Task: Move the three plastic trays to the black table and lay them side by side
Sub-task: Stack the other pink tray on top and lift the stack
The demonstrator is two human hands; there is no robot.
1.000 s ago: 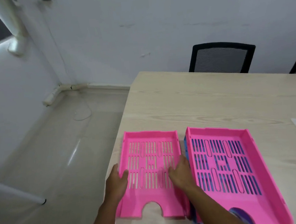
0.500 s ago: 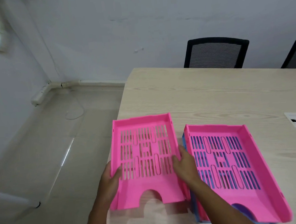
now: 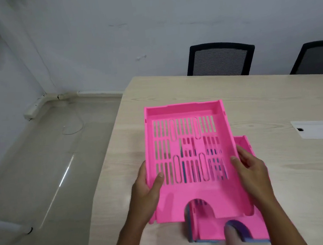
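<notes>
I hold a pink slotted plastic tray (image 3: 192, 188) in the air above the light wooden table (image 3: 243, 98). My left hand (image 3: 147, 187) grips its left wall, and my right hand (image 3: 250, 171) grips its right wall. Beneath it, partly hidden, a second pink tray (image 3: 210, 230) lies stacked on a blue tray (image 3: 188, 228), of which only the edge shows. The lifted tray overlaps the stack's left and far part. No black table is in view.
Two black mesh chairs (image 3: 219, 59) (image 3: 316, 58) stand behind the table's far edge. A white cable cover (image 3: 319, 130) sits in the tabletop at right. Left of the table lies grey floor (image 3: 43, 173), with a white table leg (image 3: 9, 226) at lower left.
Both hands have lifted the left pink tray off the table and carried it up and to the right, so that it now hangs over the stacked trays.
</notes>
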